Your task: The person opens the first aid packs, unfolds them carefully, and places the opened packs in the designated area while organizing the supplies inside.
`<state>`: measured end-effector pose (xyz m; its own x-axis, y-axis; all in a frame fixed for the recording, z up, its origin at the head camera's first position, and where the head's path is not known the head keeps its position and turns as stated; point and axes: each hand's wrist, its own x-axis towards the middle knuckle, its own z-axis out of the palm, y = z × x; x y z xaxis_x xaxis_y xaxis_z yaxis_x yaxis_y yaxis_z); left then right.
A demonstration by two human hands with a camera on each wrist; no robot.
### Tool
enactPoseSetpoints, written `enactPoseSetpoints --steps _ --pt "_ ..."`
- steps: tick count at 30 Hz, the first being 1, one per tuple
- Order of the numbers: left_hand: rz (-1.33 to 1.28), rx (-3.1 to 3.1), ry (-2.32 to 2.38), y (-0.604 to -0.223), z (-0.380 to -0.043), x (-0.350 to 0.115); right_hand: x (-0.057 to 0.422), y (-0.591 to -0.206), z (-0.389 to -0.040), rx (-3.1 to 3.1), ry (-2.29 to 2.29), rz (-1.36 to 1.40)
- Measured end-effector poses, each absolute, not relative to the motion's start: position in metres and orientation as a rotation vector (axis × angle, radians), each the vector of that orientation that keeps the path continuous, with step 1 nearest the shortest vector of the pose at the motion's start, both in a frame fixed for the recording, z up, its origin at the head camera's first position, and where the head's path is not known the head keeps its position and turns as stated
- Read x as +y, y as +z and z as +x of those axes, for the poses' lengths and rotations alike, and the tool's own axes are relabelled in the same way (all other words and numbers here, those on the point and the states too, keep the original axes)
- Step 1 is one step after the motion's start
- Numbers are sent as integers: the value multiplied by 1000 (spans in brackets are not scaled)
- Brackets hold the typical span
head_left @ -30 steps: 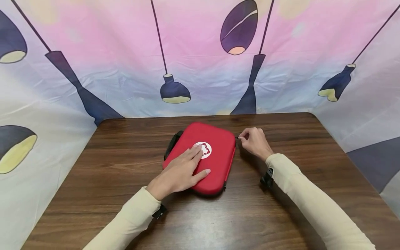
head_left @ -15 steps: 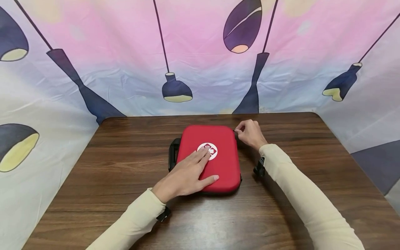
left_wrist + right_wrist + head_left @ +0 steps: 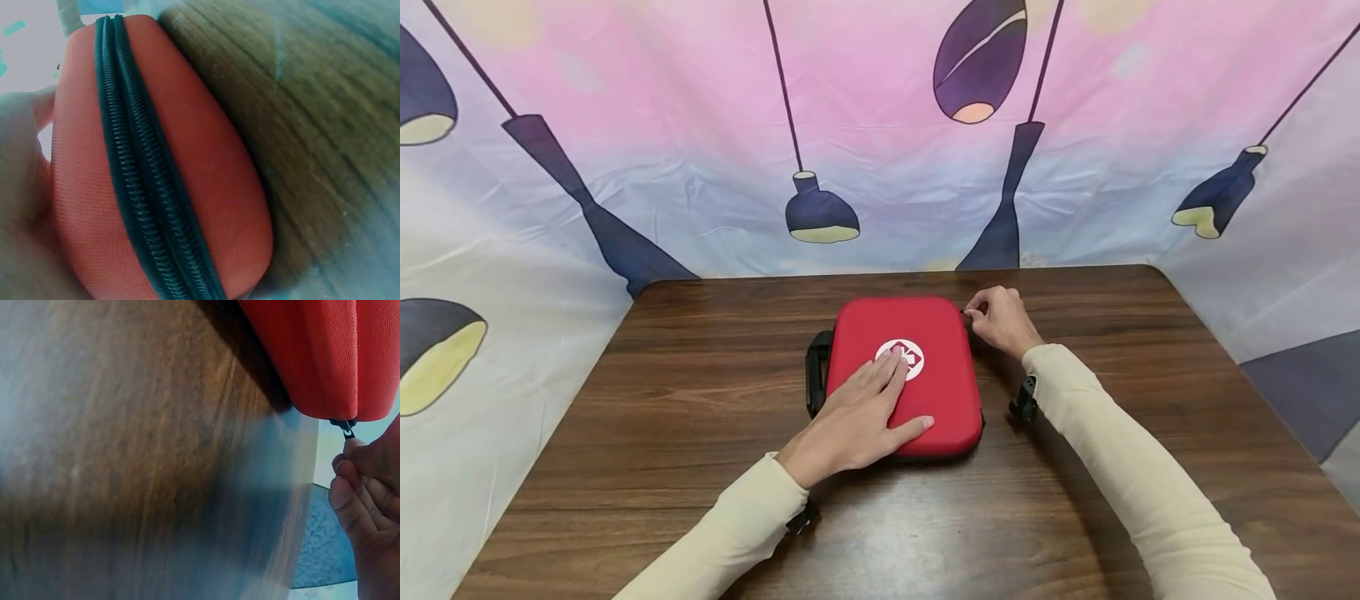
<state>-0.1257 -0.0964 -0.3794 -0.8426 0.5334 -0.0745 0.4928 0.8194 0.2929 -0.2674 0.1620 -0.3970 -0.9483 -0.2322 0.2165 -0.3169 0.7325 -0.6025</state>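
- where's the case, quick?
- the red rounded-rectangle fabric-covered case (image 3: 946, 383) lies flat on my dark brown wood-grain table (image 3: 700, 400), around the middle, nearer the far edge. black strap-like handle (image 3: 817, 375) sticks out on its left side.
- left hand?
- my left hand (image 3: 859, 417) rests palm down on the lid, fingers straight and close together, thumb held apart toward the near side. fingertips partly cover the round white emblem with a red pattern (image 3: 913, 360).
- right hand?
- my right hand (image 3: 1002, 321) is beside the far right corner, thumb and finger pinching the small black zipper pull (image 3: 349, 434), other fingers curled in. right wrist view has the pull hanging off the case's rounded corner.
- zipper?
- left wrist view: two black toothed zipper strips (image 3: 127, 159) run side by side between the red halves, along the side wall.
- anything else?
- cream long sleeves, left (image 3: 722, 521) and right (image 3: 1127, 467), and a small black device under each wrist, left (image 3: 803, 517) and right (image 3: 1024, 400). behind the table, a pink, blue and white cloth backdrop (image 3: 887, 125) printed with dark blue hanging lamps.
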Motion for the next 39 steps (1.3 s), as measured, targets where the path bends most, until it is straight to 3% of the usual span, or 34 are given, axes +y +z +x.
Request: enactPoseSetpoints --steps 24,39 --pt "793 2849 461 -378 -137 -90 175 -400 -251 -2764 953 493" --pt "588 2862 705 -367 -124 -134 171 -374 -232 -2837 986 542"
